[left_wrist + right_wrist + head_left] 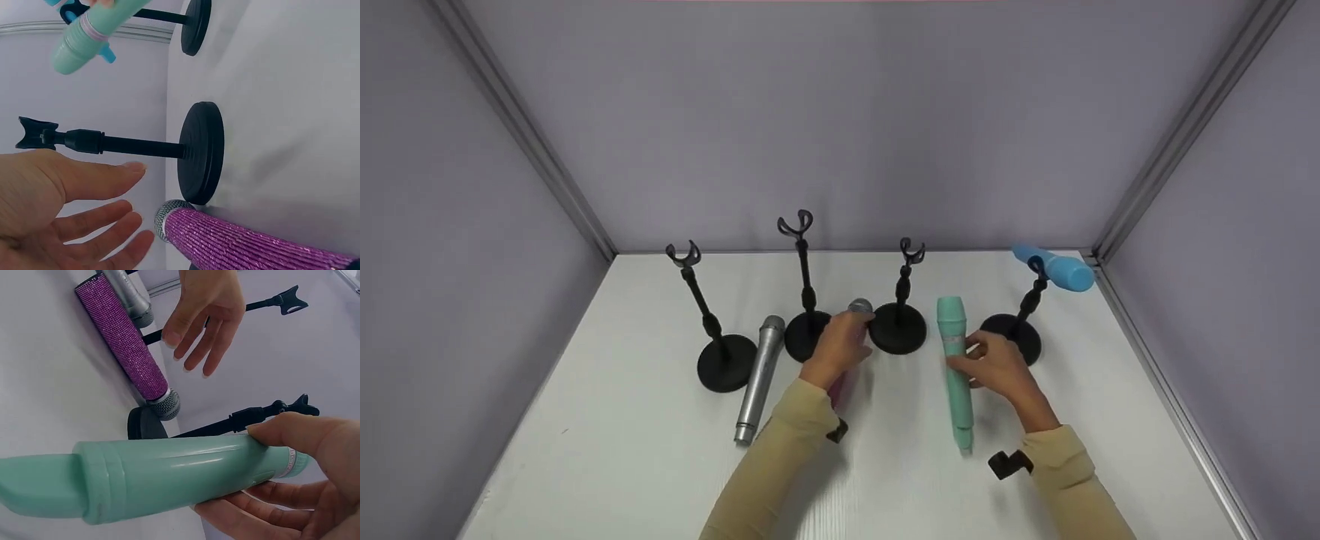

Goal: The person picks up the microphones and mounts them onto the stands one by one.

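My right hand grips a mint-green microphone between thumb and fingers. In the left wrist view that microphone is held up off the table. My left hand has loosely spread fingers with nothing between them; in its wrist view, the hand hovers beside a glittery purple microphone with a mesh head. The purple microphone lies on the table, its head close to the round base of a black stand. In the head view, my left hand and forearm cover most of it.
A silver microphone lies left of my left hand, near the leftmost black stand. Another stand is just behind it. At the far right, a blue microphone rests in a stand. Grey walls enclose the table.
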Available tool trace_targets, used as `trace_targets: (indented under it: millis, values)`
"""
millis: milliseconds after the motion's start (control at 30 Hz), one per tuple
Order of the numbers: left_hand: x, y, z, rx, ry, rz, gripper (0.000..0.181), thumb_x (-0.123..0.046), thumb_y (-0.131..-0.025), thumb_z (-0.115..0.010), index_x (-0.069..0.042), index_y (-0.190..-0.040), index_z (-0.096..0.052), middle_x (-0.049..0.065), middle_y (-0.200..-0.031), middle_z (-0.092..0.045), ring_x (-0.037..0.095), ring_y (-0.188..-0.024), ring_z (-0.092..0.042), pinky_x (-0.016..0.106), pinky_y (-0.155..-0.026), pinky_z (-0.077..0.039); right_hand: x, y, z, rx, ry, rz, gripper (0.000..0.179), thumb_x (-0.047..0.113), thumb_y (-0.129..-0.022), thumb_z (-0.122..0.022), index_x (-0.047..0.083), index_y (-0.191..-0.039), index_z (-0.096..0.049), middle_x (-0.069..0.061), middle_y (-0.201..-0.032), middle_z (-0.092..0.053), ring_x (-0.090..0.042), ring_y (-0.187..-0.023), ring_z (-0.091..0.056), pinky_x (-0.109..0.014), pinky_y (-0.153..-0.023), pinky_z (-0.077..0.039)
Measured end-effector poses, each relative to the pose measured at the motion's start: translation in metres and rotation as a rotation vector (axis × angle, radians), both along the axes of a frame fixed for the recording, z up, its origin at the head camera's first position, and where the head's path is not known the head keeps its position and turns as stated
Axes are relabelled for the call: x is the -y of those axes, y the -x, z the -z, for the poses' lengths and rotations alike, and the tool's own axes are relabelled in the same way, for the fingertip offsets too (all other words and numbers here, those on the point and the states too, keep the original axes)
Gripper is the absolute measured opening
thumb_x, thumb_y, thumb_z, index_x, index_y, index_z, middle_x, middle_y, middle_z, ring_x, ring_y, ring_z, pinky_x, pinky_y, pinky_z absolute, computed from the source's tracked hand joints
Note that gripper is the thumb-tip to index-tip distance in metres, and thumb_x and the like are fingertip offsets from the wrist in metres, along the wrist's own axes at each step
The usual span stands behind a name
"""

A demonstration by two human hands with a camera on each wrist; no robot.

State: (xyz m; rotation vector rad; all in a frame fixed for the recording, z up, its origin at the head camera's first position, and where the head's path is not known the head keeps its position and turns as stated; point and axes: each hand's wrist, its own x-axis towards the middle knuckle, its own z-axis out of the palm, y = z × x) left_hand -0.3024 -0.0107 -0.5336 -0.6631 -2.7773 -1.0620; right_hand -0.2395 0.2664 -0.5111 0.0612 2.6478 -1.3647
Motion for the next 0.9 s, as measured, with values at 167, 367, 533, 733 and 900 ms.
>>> trace_targets:
  millis: [167,367,533,733,900]
  values:
    - [-0.013,0.018,0.002,0.044,0.004,-0.004,0.034,0.011,-0.072,-0.079,0.005,-0.105,-0.074,0.021,-0.107,-0.073,0.037,-0.102,-0.068,0.048,-0.094,-0.057,-0.002,-0.004,0.001,-0.004,-0.017,-0.007,0.046,0.027,-0.091,-0.078,-0.004,-0.12,-0.062,-0.022,-0.109,-0.069,-0.024,-0.087,-0.072,-0.041,-0.074,-0.065]
    - [-0.028,0.04,0.009,0.194,0.092,-0.113,0.055,-0.007,-0.08,-0.087,-0.001,-0.13,-0.068,0.018,-0.132,-0.068,0.035,-0.126,-0.06,0.047,-0.107,-0.052,-0.002,-0.009,0.0,-0.042,-0.016,-0.02,0.043,0.025,-0.09,-0.079,-0.003,-0.118,-0.064,-0.022,-0.106,-0.071,-0.024,-0.087,-0.073,-0.037,-0.07,-0.065]
    - [-0.036,0.051,0.015,0.216,0.148,-0.143,0.056,-0.014,-0.08,-0.089,-0.007,-0.131,-0.068,0.013,-0.134,-0.067,0.032,-0.127,-0.057,0.046,-0.107,-0.051,-0.004,-0.013,0.002,-0.055,-0.004,-0.019,0.043,0.025,-0.09,-0.08,-0.003,-0.117,-0.064,-0.021,-0.106,-0.072,-0.023,-0.087,-0.073,-0.037,-0.07,-0.065]
    - [-0.046,0.061,0.021,0.127,0.225,-0.132,0.05,-0.019,-0.081,-0.089,-0.011,-0.126,-0.072,0.008,-0.127,-0.072,0.031,-0.127,-0.059,0.048,-0.107,-0.049,-0.003,-0.014,0.001,-0.061,-0.002,-0.008,0.041,0.024,-0.09,-0.08,-0.002,-0.117,-0.064,-0.02,-0.107,-0.071,-0.023,-0.088,-0.072,-0.037,-0.071,-0.065]
    - [-0.051,0.067,0.031,0.136,0.259,-0.149,0.04,-0.023,-0.082,-0.088,-0.012,-0.119,-0.076,0.005,-0.117,-0.075,0.028,-0.119,-0.063,0.047,-0.105,-0.049,-0.001,-0.014,0.0,-0.057,-0.006,-0.015,0.042,0.024,-0.09,-0.08,-0.002,-0.119,-0.064,-0.02,-0.107,-0.071,-0.024,-0.091,-0.071,-0.037,-0.072,-0.065]
